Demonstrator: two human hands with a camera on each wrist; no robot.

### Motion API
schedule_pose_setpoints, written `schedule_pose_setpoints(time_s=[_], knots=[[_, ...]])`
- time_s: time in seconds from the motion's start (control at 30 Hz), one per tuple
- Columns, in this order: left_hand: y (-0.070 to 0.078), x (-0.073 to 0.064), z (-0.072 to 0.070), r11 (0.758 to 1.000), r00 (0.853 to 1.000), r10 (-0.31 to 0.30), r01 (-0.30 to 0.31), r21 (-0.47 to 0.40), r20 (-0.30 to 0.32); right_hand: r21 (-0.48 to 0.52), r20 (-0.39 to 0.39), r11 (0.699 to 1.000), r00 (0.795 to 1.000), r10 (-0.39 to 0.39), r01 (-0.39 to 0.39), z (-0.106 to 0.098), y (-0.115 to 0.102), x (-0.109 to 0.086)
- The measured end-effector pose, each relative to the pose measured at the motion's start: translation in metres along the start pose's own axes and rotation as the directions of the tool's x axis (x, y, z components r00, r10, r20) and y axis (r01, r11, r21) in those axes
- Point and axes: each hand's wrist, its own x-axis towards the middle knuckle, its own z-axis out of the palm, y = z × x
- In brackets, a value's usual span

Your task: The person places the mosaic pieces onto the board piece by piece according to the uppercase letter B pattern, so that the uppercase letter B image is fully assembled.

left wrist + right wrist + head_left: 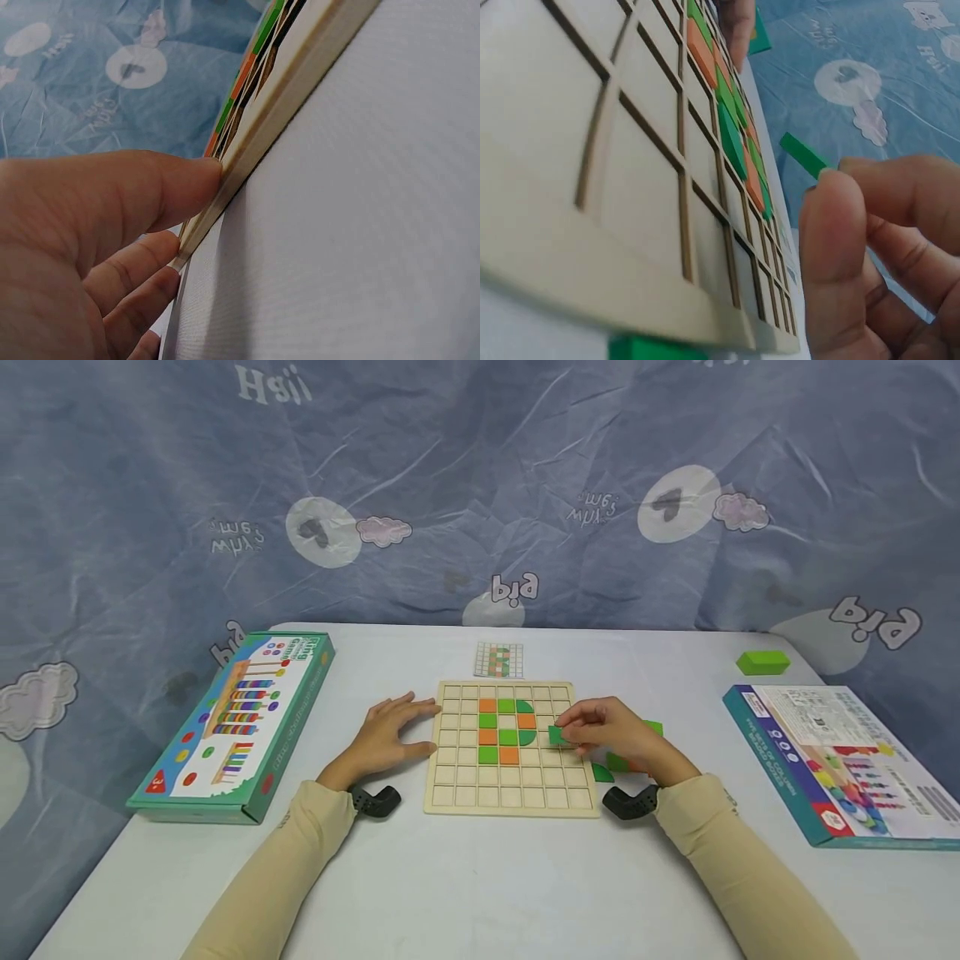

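A wooden grid board (462, 785) lies flat on the white table. Orange, light green and dark green tiles (507, 737) fill several of its middle squares; two are rounded dark green ones on the right side of the pattern. Against the board's left edge, my left hand (386, 731) rests with thumb and fingers spread, the thumb tip touching the side in the left wrist view. My right hand (606, 728) pinches a dark green tile (804, 155) between thumb and index finger, held above the right part of the board.
Loose green and orange tiles (602, 773) lie right of the board, partly behind my right hand. A small printed pattern card (498, 660) sits beyond it. Flat game boxes stand left (232, 718) and right (847, 760), with a green block (762, 662) at the back right.
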Motion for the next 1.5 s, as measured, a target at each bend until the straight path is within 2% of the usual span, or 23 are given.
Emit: schedule_pose_setpoints(time_s=[0.5,1.03,1.5], knots=[[0.001,0.000,0.000,1.000,1.000,0.000,0.000,-0.006,-0.003,-0.028,0.058,0.996,0.995,0.086,-0.084,0.029,-0.008,0.016],[0.001,0.000,0.000,1.000,1.000,0.003,-0.003,0.016,-0.004,-0.185,0.030,0.981,0.998,0.060,-0.054,0.042,-0.013,0.019],[0.001,0.000,0.000,1.000,1.000,0.005,-0.005,0.007,-0.011,-0.284,-0.021,0.956,0.997,0.075,-0.078,0.048,-0.014,0.022]])
